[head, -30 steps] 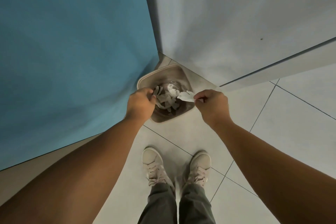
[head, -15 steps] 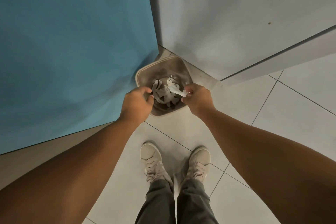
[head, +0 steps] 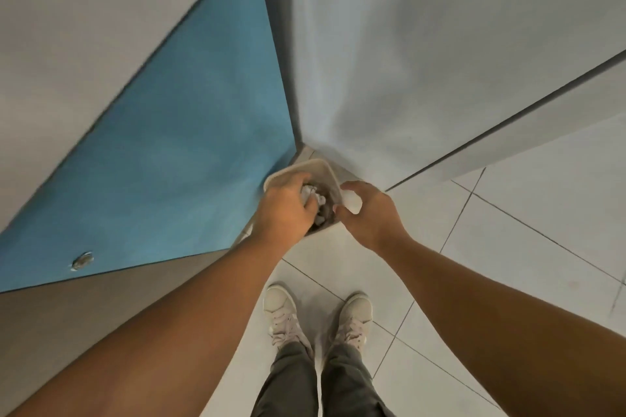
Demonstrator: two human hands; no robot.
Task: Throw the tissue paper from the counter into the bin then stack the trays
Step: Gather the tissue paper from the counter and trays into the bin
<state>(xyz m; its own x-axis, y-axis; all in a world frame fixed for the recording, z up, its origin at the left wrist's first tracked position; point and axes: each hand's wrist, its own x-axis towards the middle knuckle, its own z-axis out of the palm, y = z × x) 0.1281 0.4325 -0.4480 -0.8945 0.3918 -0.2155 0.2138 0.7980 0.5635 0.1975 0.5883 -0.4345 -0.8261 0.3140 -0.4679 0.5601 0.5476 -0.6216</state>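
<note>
Left hand (head: 284,211) was over the mouth of the bin (head: 306,164), thumb and fingers curled round a white wad of tissue paper (head: 307,195). Wad sat directly above the opening, not yet released. Right hand (head: 369,217) hung just beside the bin's right rim, fingers bent into a loose ring, thumb near the index tip. Frame was blurred there; could not tell whether it pinched a scrap or nothing.

Head view, the only one available. Bin was a pale, rounded-square tub on the floor (head: 508,247), tucked into the corner between a blue panel (head: 203,145) and a white wall (head: 406,78). Inside it, below the hands, more crumpled paper (head: 321,218) showed, grey-white, piled fairly high. Person's shoes (head: 284,311) stood well back from the bin, toes toward it. No trays and no desk in view.

Judgement: step in hand was the drop of the tissue; stacking had not begun. To do it well:
- Open the left fingers fully while the wad is centred over the opening and held low. Tissue is light and likely to drift or cling to the skin.
- Bin looked part full, so see that the wad settles inside and does not perch on the rim.
- Check the right hand over the opening and shake off any leftover scrap.
- Avoid knocking the tub; it would probably slide on the tile.
</note>
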